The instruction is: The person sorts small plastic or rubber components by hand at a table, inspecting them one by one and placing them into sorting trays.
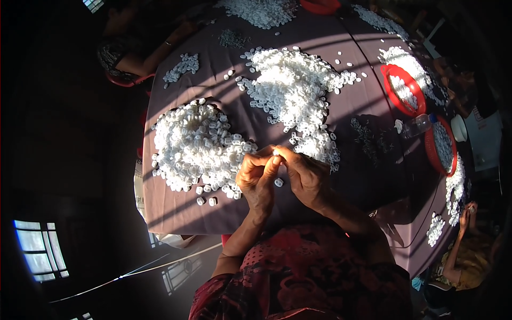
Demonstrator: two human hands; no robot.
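Left hand: the left hand is held up over the near edge of the table, fingers curled in. Its thumb and first finger squeeze one small white round plastic piece.
Right hand: the right hand comes in from the other side. Its fingertips touch the same little piece, so both hands pinch it together.
Where the piece is: in the air between the two hands, just above the table, lit bright by the sun.
Loose piece: another small white ring lies just below the hands, on the cloth I think.
Left heap: a big pile of the same white pieces lies on the purple table cloth near the left hand.
Middle heap: a second big white pile lies farther back, past the hands.
Baskets: two red round plastic baskets with white pieces in them sit at the right, well apart from the hands.
Other people: one person's arm rests at the far left corner, and another hand works at the right edge.
How to do it well: I think it helps to hold the piece only with the fingertips, keep it in the sunny spot to see it, and keep the hands low over the cloth so a dropped piece does not roll away.
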